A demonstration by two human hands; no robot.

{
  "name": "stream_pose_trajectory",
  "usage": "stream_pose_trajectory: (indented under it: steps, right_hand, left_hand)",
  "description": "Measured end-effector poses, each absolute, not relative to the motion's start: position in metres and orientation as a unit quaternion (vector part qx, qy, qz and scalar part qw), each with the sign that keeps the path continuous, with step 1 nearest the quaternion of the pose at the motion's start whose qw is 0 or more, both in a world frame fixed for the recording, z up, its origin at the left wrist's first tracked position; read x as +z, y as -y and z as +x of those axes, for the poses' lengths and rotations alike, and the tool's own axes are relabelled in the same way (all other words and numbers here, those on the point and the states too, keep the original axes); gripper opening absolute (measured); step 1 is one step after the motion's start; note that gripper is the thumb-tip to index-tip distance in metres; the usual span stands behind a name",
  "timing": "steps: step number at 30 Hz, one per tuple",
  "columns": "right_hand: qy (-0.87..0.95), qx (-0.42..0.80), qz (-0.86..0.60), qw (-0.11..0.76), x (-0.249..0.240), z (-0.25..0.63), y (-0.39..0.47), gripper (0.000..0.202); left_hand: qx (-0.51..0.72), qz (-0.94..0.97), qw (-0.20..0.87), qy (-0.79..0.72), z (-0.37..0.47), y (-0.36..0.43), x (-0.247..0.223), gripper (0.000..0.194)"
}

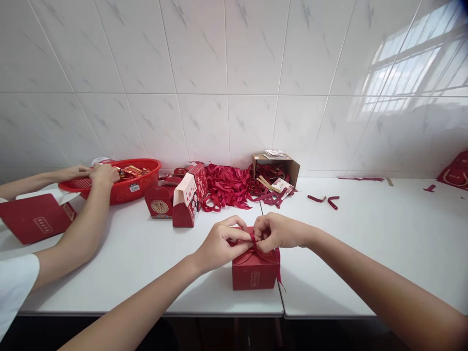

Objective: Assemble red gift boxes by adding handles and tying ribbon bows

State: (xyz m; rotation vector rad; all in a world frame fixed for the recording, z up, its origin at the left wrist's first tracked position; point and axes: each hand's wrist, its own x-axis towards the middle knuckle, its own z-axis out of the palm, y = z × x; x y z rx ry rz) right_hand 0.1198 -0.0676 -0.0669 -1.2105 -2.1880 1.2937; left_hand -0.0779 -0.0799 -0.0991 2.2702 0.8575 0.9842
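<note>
A small red gift box [255, 275] stands upright near the front edge of the white table, with pale print on its front. My left hand [225, 241] and my right hand [276, 231] meet above its top. Between them runs a red ribbon [253, 237], pinched in the fingers of both hands. One ribbon tail hangs down the box's right side. The fingers partly cover the box's top, so I cannot make out how the ribbon is looped.
A co-worker's hands [104, 173] reach into a red basket [146, 187] of wrapped sweets, beside an open red box [36, 219]. Finished-looking boxes [185, 204], a ribbon heap [230, 185] and a cardboard box [294, 170] of red strips stand behind. Loose strips [332, 202] lie right.
</note>
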Motion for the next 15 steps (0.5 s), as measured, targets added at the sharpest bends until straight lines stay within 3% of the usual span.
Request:
stream_pose_trajectory:
  steps: [12, 15]
  right_hand:
    - [0.793, 0.368, -0.458, 0.164, -0.069, 0.137, 0.068, 0.003]
    - [0.807, 0.323, -0.458, 0.183, -0.070, 0.137, 0.070, 0.004]
  left_hand:
    - [0.365, 0.806, 0.193, -0.424, -0.095, 0.077, -0.090, 0.010]
    - [0.352, 0.794, 0.230, -0.438, -0.098, 0.075, -0.088, 0.006]
